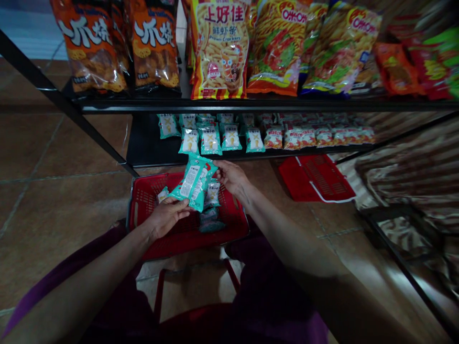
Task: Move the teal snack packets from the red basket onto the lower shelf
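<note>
My left hand point(165, 216) and my right hand point(233, 177) both grip a teal snack packet point(193, 181), held tilted over a red shopping basket point(147, 196). The left hand pinches its lower end and the right hand holds its upper right corner. More teal packets point(212, 193) lie in the basket beneath. On the low black shelf point(150, 143) behind stand several matching teal packets point(210, 138).
The upper shelf point(251, 102) carries large orange and yellow snack bags point(220, 48). Red small packets point(297, 136) line the low shelf to the right. A second red basket point(315, 177) lies on the tiled floor at right. A diagonal black shelf bar point(71, 112) runs at left.
</note>
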Demonstrator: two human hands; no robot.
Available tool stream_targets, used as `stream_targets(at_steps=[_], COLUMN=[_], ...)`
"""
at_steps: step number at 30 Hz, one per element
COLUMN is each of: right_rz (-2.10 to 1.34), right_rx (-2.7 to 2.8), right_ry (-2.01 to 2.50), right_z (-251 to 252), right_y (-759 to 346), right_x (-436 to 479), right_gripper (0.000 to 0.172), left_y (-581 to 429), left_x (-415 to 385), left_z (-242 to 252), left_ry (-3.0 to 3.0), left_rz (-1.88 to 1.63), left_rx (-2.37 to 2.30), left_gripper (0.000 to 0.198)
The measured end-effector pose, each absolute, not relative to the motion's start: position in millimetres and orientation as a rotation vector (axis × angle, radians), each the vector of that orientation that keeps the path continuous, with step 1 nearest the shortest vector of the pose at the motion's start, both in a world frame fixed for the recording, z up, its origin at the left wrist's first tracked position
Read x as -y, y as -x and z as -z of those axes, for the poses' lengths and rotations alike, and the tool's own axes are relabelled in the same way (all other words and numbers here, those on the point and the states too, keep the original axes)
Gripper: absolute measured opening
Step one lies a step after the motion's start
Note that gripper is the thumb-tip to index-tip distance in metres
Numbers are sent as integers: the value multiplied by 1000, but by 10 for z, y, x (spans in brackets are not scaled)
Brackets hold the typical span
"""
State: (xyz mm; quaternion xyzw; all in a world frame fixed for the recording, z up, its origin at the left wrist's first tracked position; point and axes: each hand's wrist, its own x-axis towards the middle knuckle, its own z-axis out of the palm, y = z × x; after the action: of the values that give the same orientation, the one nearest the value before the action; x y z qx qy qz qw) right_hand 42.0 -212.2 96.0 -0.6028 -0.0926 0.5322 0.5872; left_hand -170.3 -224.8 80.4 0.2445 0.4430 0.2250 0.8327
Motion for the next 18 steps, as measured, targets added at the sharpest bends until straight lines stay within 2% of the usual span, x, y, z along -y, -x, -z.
stream_targets(at_steps=[18], right_rz=[-1275], right_rx=[96], right_ry=[1259], right_z=[-996], right_y=[-405], right_x=[2143], right_gripper=[17], left_y=[1634], left_x=[2229], left_z=[-792], left_ry=[-555], left_rz=[-566], left_rx=[-964], left_gripper=[25])
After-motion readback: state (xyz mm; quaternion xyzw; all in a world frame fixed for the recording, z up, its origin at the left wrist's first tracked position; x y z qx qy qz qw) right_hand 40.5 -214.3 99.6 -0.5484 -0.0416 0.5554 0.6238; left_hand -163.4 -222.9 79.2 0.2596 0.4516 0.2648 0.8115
